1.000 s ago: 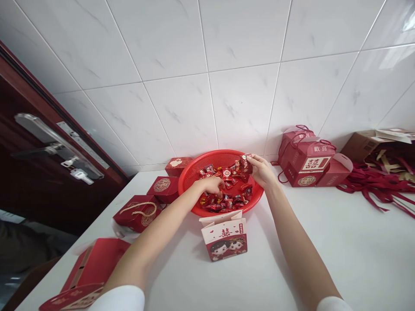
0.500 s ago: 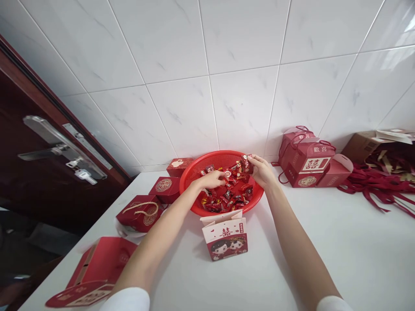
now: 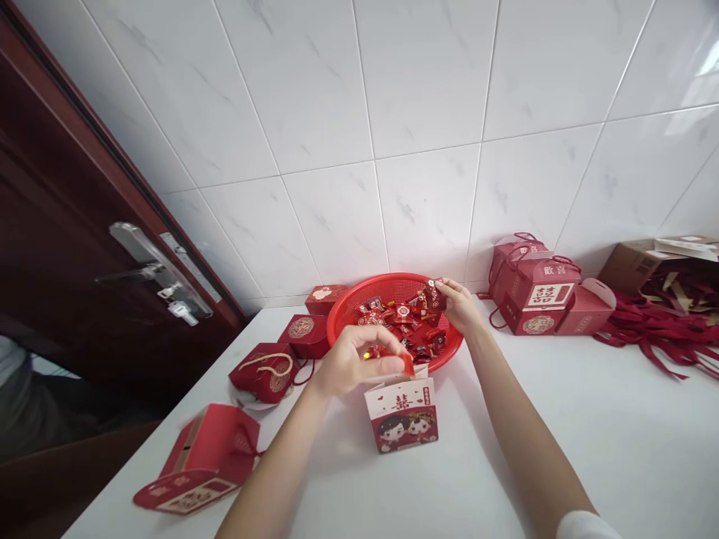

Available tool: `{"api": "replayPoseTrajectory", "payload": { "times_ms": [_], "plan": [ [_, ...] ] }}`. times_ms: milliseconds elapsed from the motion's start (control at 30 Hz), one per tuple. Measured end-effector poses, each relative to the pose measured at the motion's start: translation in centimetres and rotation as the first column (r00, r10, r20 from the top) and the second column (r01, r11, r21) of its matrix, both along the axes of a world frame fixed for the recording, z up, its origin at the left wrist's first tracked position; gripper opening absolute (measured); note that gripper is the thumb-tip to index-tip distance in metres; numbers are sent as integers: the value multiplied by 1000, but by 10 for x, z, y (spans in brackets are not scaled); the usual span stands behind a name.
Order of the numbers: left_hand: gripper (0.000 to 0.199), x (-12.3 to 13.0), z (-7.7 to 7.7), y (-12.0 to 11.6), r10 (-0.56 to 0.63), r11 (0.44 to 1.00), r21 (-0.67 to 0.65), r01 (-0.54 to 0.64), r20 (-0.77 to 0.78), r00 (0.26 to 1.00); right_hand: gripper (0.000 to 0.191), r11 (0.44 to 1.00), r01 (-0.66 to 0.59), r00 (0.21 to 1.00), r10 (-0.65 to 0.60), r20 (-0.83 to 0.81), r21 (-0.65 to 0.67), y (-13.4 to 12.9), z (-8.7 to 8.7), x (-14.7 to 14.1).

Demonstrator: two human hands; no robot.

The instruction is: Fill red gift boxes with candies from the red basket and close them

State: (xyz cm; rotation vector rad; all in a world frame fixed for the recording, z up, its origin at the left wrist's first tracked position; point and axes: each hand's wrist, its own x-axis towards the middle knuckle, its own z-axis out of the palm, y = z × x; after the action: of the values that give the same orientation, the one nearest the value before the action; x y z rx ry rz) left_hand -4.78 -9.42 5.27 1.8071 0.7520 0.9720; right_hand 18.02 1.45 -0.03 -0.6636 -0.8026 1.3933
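Observation:
My left hand (image 3: 359, 359) pinches a small red-wrapped candy (image 3: 407, 364) just above the open top of a small paper candy box (image 3: 403, 419). The box stands upright on the table, white above and red below, with two cartoon faces on its front. Behind it sits a red plastic basket (image 3: 344, 307) holding many wrapped candies (image 3: 402, 313). Over the basket's right rim, my right hand (image 3: 459, 303) grips a dark red packet (image 3: 435, 296) between thumb and fingers.
Several red gift boxes (image 3: 264, 372) line the table's left side, one lying open (image 3: 210, 449) at the front. More red boxes (image 3: 539, 292) are stacked at right, beside dark red ribbons (image 3: 645, 329) and a cardboard carton (image 3: 634, 266). A door (image 3: 84, 224) stands left; a tiled wall (image 3: 427, 202) rises behind.
My left hand has come out of the basket towards me with a red candy and is now over the paper box. My right hand still holds the packet at the basket's right side.

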Motion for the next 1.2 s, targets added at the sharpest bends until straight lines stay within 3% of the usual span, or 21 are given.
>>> {"api": "replayPoseTrajectory", "payload": {
  "times_ms": [100, 200, 267, 333, 400, 467, 567, 633, 700, 833, 933, 1000, 1033, 1100, 1167, 1200],
  "plan": [
    [15, 1, -2, -30, 45, 988, 149, -35, -64, 997, 39, 1000, 4, 1000, -4, -1, 8, -4, 4, -2],
    [12, -1, -7, -42, 174, 937, 319, -139, -85, 981, 39, 1000, -9, 1000, 9, 0, 20, -14, 13, -6],
    [10, -4, -8, -48, 203, 917, 372, -142, -131, 970, 36, 998, -33, 999, 32, 13, 58, -26, 23, -6],
    [6, -5, -5, -57, 134, 946, 322, -40, -275, 952, 32, 991, -56, 998, 51, 43, 123, -41, 36, -2],
    [13, 1, -5, -67, -37, 970, 194, 145, -472, 881, 28, 982, -65, 996, 52, 78, 176, -56, 49, 6],
    [21, 14, -10, -77, -207, 942, 78, 325, -628, 750, 26, 977, -60, 993, 38, 112, 205, -70, 60, 15],
    [29, 41, -33, -87, -286, 882, 8, 470, -784, 551, 23, 973, -45, 989, 11, 150, 226, -88, 71, 25],
    [36, 55, -52, -90, -269, 864, -33, 502, -874, 405, 22, 971, -39, 986, -2, 169, 235, -97, 75, 27],
    [38, 62, -69, -89, -261, 864, -80, 496, -915, 309, 23, 969, -51, 980, 2, 199, 241, -105, 79, 26],
    [17, 61, -88, -85, -301, 879, -153, 451, -913, 276, 26, 956, -164, 944, 81, 320, 243, -117, 85, 19],
    [7, 57, -91, -82, -312, 868, -165, 468, -915, 255, 28, 943, -245, 891, 128, 435, 225, -122, 86, 16],
    [13, 54, -85, -81, -324, 841, -139, 523, -903, 282, 29, 939, -271, 867, 142, 477, 213, -124, 85, 17],
    [14, 52, -79, -80, -342, 830, -108, 548, -874, 346, 29, 937, -279, 860, 147, 489, 209, -125, 84, 18],
    [11, 45, -63, -78, -358, 846, 2, 532, -738, 572, 29, 936, -291, 847, 156, 509, 199, -127, 84, 20],
    [11, 35, -44, -76, -253, 922, 128, 365, -515, 819, 29, 937, -289, 840, 149, 522, 197, -128, 84, 23],
    [14, 30, -36, -74, -153, 948, 197, 249, -403, 902, 29, 937, -286, 838, 145, 526, 198, -129, 84, 24]
  ]
}}
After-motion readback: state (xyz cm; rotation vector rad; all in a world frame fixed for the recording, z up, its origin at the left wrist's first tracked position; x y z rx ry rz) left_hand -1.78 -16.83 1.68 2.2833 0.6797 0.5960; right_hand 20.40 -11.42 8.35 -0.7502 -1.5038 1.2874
